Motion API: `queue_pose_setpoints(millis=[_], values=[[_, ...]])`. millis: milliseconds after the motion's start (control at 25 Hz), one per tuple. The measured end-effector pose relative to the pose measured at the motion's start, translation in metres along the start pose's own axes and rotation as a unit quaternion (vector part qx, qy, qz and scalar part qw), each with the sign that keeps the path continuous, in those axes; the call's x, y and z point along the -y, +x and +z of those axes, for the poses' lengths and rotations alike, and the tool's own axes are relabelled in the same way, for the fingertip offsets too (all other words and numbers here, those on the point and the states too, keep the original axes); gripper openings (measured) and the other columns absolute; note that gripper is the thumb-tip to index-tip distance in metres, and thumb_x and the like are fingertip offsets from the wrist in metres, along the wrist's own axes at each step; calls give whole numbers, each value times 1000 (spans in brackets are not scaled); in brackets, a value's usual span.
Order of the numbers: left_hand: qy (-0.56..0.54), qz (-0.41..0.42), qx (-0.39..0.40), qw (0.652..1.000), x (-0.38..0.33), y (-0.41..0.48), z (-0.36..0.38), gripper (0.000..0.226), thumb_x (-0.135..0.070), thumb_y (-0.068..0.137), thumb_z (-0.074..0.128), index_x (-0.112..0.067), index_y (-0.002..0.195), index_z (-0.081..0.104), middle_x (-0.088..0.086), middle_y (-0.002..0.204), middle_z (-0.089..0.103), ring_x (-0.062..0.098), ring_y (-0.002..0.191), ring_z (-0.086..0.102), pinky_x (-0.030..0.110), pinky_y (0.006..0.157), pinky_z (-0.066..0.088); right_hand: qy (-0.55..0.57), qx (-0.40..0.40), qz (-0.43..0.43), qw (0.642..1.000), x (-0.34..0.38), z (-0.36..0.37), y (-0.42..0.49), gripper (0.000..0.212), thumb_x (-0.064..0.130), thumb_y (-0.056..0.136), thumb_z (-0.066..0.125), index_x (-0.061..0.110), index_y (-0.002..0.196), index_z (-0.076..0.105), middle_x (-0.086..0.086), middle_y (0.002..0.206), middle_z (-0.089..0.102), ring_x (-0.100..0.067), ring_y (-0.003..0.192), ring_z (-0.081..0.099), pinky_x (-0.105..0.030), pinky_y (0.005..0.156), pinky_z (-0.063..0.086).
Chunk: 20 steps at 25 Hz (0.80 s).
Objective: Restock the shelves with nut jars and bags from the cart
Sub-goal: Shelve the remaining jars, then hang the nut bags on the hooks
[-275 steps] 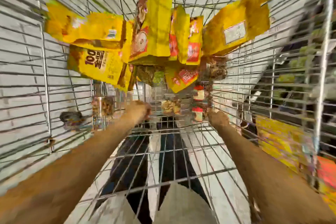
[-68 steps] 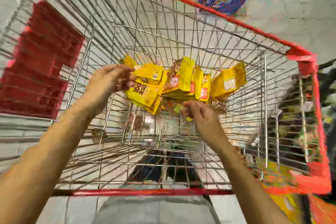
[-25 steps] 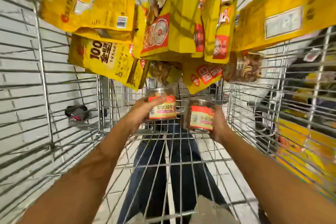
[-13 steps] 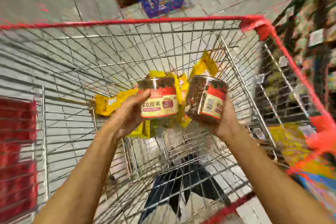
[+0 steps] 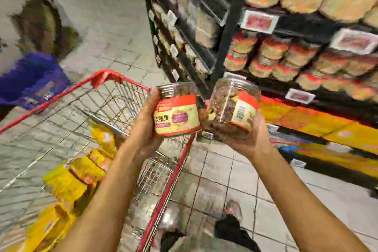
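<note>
I hold a nut jar in each hand, both raised between the cart and the shelves. The left jar stands nearly upright, its red and cream label toward me, my left hand wrapped around its side in a firm grip. The right jar tilts leftward (its barcode side faces me), cradled from below in my right hand, fingers closed under it. The two jars sit just beside each other, nearly touching. Below left, the red-rimmed wire cart carries yellow nut bags. On the right, the dark shelves are packed with blurred rows of similar jars.
</note>
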<state>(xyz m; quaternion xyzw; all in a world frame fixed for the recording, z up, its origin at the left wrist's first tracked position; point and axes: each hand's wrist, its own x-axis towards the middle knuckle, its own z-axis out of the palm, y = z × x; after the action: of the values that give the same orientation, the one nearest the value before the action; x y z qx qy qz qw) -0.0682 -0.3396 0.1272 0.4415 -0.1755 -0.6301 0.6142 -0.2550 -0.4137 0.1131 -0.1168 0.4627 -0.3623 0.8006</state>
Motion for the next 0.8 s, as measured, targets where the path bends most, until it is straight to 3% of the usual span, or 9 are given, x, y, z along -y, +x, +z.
queue_pose_setpoints(millis=[80,120,240,360,440,600,720,800], values=[[29,-10,32,999,26,33,54,59,-57,70,48,-13,105,68,10,93,74,22,81,71,42,75,57,32,-14,-34,999,50,-38,-3,63,59,90,28,11,79,67,-16,71,69,-32,53,67,-38,45,55],[47,-14,44,998,40,47,79,58,-58,70,50,-14,102,70,8,91,74,20,79,71,40,74,58,39,-12,-46,998,73,-57,-3,66,59,91,29,12,71,70,-13,66,70,-29,54,68,-37,49,56],[71,-16,63,995,82,91,143,50,-58,71,49,-22,91,76,4,89,75,17,79,72,33,69,59,39,-17,-64,997,134,-112,5,72,61,91,32,13,59,75,-6,68,72,-23,66,70,-36,81,54],[59,-20,60,996,106,122,180,45,-57,75,46,-26,84,78,1,82,75,14,71,72,28,59,57,28,-22,-69,997,176,-144,21,64,60,91,31,17,73,75,-5,72,73,-21,64,70,-31,64,58],[57,-26,40,997,117,144,192,44,-56,76,46,-26,82,78,0,81,75,13,70,71,25,57,55,27,-34,-78,996,195,-155,35,58,58,91,31,18,80,72,-4,73,73,-20,63,70,-29,60,56],[52,-32,-3,998,130,183,195,48,-55,87,43,-24,78,78,1,77,75,14,66,71,22,53,54,53,-20,-66,996,197,-161,76,63,58,89,33,19,64,75,-2,68,71,-19,61,68,-30,66,54],[59,-12,-13,998,138,204,185,48,-62,70,49,-25,81,78,-1,79,75,13,68,71,26,55,57,89,3,-65,994,188,-159,102,44,54,74,50,17,67,73,-4,72,69,-22,69,65,-34,77,47],[93,33,-38,994,151,218,179,60,-62,58,55,-16,92,73,-1,79,75,12,68,71,29,60,59,104,4,-74,992,185,-157,117,40,53,58,55,18,71,70,-4,75,67,-23,73,62,-33,75,46]])
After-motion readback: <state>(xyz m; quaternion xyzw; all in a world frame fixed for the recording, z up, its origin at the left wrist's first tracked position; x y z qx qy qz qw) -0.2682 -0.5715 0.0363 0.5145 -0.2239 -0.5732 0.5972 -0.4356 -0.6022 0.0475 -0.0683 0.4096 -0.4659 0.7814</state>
